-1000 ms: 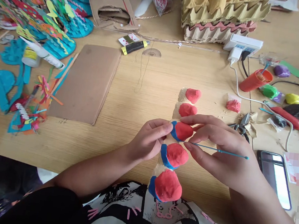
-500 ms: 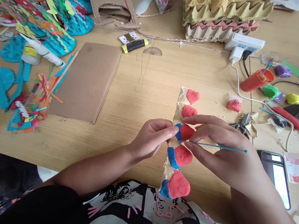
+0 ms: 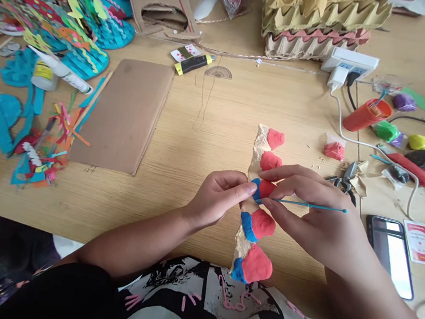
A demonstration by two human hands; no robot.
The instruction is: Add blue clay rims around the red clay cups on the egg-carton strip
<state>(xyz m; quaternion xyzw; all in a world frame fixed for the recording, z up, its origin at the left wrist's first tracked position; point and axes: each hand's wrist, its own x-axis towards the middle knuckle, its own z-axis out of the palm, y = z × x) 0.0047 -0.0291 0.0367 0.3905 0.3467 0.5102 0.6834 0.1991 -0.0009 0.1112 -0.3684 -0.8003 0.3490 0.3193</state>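
Observation:
A strip of egg carton (image 3: pixel 243 240) with several bumps runs up and down in front of me. Red clay (image 3: pixel 258 263) coats its bumps, and blue clay (image 3: pixel 248 226) borders the lower three. My left hand (image 3: pixel 223 196) pinches the strip at the middle bump, thumb pressed beside the blue patch there. Between the fingers of my right hand (image 3: pixel 307 206) is a thin blue clay modelling tool (image 3: pixel 318 207); its tip meets the blue clay of that same bump. Fingertips of the right hand also rest on the red part.
Stacked egg trays (image 3: pixel 320 23) and a white power strip (image 3: pixel 352 63) stand at the back. At right lie a phone (image 3: pixel 389 256), pliers (image 3: pixel 346 177), clay packets and an orange cup (image 3: pixel 367 115). Cardboard (image 3: pixel 125 114) and colourful paper scraps lie on the left.
The blue tool has shifted slightly left and up within the right hand's grip. Both hands stay at the middle bump; the whole view has moved a little.

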